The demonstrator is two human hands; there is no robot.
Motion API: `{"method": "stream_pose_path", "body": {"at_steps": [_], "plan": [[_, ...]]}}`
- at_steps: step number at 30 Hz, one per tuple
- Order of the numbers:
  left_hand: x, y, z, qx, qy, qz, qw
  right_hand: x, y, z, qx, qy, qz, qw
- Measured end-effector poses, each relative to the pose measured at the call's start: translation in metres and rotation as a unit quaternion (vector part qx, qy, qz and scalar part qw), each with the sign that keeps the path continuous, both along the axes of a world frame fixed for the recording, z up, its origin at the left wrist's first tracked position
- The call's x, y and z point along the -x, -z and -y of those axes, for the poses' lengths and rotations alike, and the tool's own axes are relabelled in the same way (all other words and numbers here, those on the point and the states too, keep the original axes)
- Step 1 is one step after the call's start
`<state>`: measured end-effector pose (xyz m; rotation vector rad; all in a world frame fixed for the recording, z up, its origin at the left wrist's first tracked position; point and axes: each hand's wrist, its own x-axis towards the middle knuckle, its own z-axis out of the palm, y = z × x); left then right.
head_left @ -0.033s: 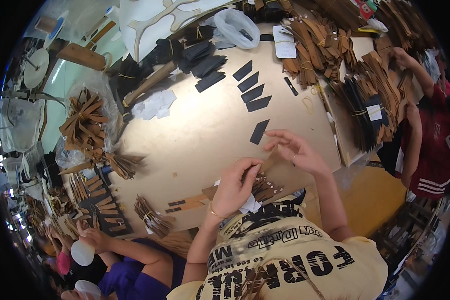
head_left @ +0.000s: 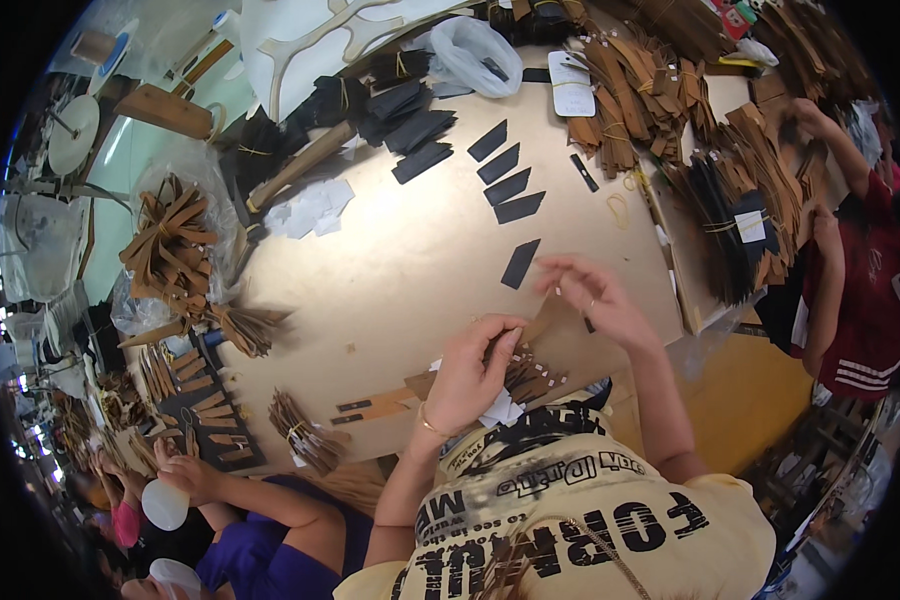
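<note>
My left hand (head_left: 473, 372) is closed, thumb and forefinger pinching a narrow brown piece (head_left: 542, 322) that looks like leather. My right hand (head_left: 595, 300), a ring on one finger, is just right of it, fingers apart and a little blurred; whether it touches the piece is unclear. A small dark bit (head_left: 589, 325) shows at the edge of the right palm. Beyond the right fingertips lies a slanted black piece (head_left: 520, 264). Below my hands, a bunch of brown strips (head_left: 533, 377) with pale ends and some white paper slips (head_left: 501, 410) lie partly hidden.
Several black pieces (head_left: 508, 186) form a column farther up the table (head_left: 370, 290). Bundled brown strips (head_left: 610, 90) and a white tag (head_left: 571, 85) lie at the back right. Co-workers' hands show at right (head_left: 815, 120) and lower left (head_left: 188, 470). White papers (head_left: 312, 208) lie left.
My right hand has shifted slightly to the right and its fingers have moved. The dark bit by its palm now shows. My left hand keeps its pinch on the brown piece.
</note>
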<state>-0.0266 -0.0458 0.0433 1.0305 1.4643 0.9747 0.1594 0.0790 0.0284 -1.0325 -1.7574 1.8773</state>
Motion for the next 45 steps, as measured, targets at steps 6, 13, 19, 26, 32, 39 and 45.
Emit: {"method": "stream_pose_path", "body": {"at_steps": [6,13,19,26,32,39,45], "plan": [[0.014,-0.005,0.004,-0.001,-0.078,-0.032,0.996,0.02,0.011,-0.024,-0.553,-0.066,0.237,0.796],[0.031,-0.002,0.003,-0.012,-0.127,-0.029,0.991,0.011,0.024,0.021,-0.525,-0.099,0.289,0.795],[0.02,-0.005,-0.019,-0.024,-0.056,-0.01,0.998,0.011,0.016,0.017,-0.444,0.075,0.244,0.859],[0.031,-0.025,-0.03,-0.062,-0.058,-0.032,0.996,0.046,0.033,-0.039,-0.515,-0.01,0.262,0.816],[0.037,-0.015,-0.02,-0.014,-0.074,-0.008,0.997,0.034,0.04,-0.008,-0.509,-0.002,0.271,0.817],[0.033,0.002,-0.043,-0.025,0.014,0.058,0.998,0.017,0.019,-0.011,0.187,0.122,-0.174,0.959],[0.034,0.011,-0.055,0.006,0.007,0.091,0.996,0.018,0.014,-0.022,0.066,0.077,-0.082,0.991]]}}
